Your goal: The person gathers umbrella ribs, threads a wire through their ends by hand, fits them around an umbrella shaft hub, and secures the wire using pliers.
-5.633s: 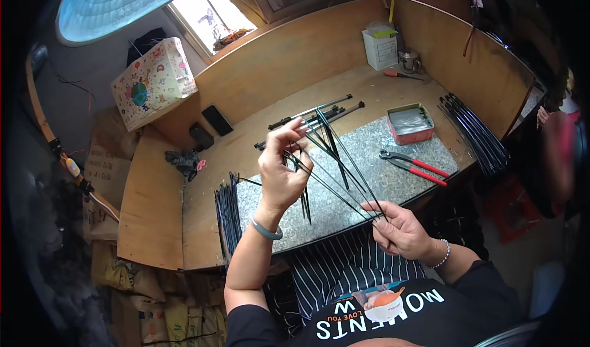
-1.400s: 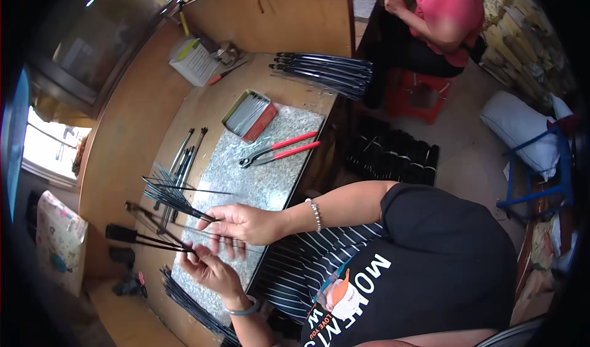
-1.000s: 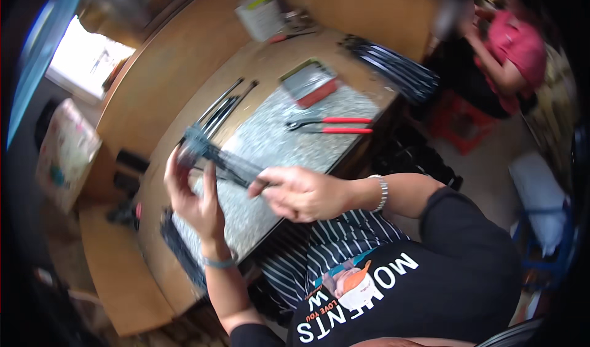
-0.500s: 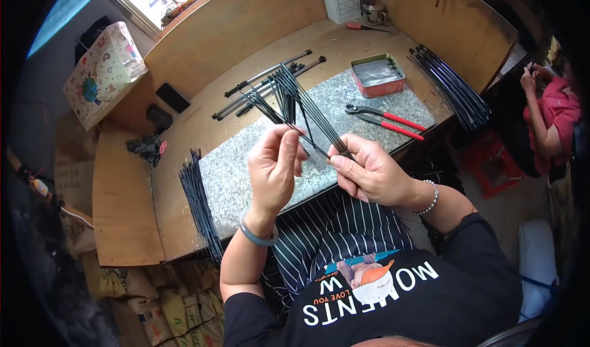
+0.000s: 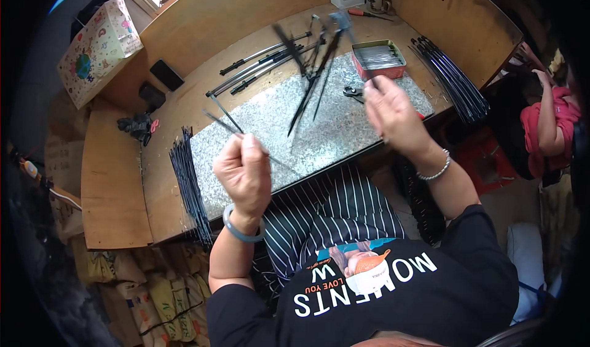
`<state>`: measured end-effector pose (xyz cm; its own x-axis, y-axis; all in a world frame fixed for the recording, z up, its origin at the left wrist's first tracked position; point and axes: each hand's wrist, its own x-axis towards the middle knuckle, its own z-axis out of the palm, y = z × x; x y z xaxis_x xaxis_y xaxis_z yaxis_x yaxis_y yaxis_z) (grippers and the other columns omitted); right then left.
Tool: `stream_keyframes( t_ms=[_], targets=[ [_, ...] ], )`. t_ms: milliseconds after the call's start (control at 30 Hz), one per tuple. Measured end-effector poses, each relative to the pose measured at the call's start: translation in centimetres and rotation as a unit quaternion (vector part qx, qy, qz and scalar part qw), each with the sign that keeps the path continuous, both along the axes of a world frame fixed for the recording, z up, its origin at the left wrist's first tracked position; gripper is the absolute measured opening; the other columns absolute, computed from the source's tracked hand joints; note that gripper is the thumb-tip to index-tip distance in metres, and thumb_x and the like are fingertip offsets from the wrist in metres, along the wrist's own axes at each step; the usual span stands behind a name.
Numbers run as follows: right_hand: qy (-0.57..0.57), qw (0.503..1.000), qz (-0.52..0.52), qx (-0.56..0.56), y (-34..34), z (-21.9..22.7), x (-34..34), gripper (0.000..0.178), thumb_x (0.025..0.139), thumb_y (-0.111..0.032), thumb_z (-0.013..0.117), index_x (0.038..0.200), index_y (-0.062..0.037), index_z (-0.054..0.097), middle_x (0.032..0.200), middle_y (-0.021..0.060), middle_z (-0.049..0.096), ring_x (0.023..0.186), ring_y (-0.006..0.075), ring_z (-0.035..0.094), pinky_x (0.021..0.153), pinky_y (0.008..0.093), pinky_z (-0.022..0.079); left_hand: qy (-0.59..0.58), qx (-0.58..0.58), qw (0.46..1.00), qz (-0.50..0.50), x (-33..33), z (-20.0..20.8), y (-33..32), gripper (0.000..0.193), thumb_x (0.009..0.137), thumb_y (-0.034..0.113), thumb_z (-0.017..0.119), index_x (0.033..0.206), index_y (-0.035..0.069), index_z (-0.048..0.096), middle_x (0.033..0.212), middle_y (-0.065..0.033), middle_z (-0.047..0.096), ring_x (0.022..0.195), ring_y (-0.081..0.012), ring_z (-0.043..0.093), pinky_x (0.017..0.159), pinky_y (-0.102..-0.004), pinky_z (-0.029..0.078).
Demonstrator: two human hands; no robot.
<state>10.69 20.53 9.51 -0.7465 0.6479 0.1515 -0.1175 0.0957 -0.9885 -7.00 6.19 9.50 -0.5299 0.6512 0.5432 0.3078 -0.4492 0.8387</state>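
Observation:
My left hand (image 5: 243, 175) is closed on a couple of thin black rods (image 5: 226, 118), which look like umbrella ribs and stick out above the fist. To the right, my right hand (image 5: 396, 113) is raised, its fingers pinched on dark thin rods that motion smears above the fingertips. Between the two hands, a spread cluster of black rods (image 5: 312, 77) shows blurred over the grey speckled slab (image 5: 246, 156); I cannot tell whether it touches the slab. Beneath my right hand, the pliers (image 5: 353, 92) are mostly hidden.
Tubes with black ends (image 5: 264, 70) lie behind the slab. A red tin of thin pins (image 5: 384, 58) stands at its far right. Bundles of black rods lie left (image 5: 187, 184) and right (image 5: 452, 80). Another person in red (image 5: 550, 120) sits at the far right.
My hands have moved apart, the left toward me and leftward, the right up and rightward. The rods held between them have spread out, and the view has shifted slightly.

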Motion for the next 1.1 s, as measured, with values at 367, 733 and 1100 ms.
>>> stream_keyframes(
  t_ms=[367,733,1100],
  targets=[
    [0.029,0.988,0.099,-0.113,-2.9,1.8,0.6,0.028,0.099,-0.023,0.035,0.105,0.0003,0.048,0.055,-0.0011,0.046,0.037,0.0015,0.034,0.036,0.0140,0.029,0.124,-0.096,0.988,-0.004,-0.1,0.2,3.8,0.024,0.091,0.021,0.055,0.077,0.001,0.055,0.056,0.0008,0.051,0.054,-0.0062,0.050,0.047,-0.0207,0.037],
    [-0.007,0.975,0.221,-0.031,-2.2,1.9,3.3,0.031,0.097,-0.014,0.038,0.115,0.0073,0.050,0.058,0.0001,0.052,0.039,0.0026,0.041,0.040,0.0153,0.035,-0.318,-0.056,0.919,-0.224,-4.1,-1.2,9.8,0.031,0.095,0.026,0.044,0.108,-0.002,0.047,0.078,-0.0063,0.057,0.084,-0.0165,0.059,0.079,-0.0292,0.048],
    [-0.175,0.882,0.003,0.438,-1.5,-20.1,3.3,0.012,0.086,-0.004,0.047,0.092,0.0009,0.057,0.078,0.0134,0.063,0.070,0.0325,0.062,0.068,0.0385,0.049,0.198,-0.141,0.960,-0.141,-1.8,-7.4,9.1,0.017,0.090,0.014,0.052,0.099,0.002,0.059,0.077,-0.0075,0.057,0.080,-0.0160,0.060,0.070,-0.0269,0.047]
  ],
)
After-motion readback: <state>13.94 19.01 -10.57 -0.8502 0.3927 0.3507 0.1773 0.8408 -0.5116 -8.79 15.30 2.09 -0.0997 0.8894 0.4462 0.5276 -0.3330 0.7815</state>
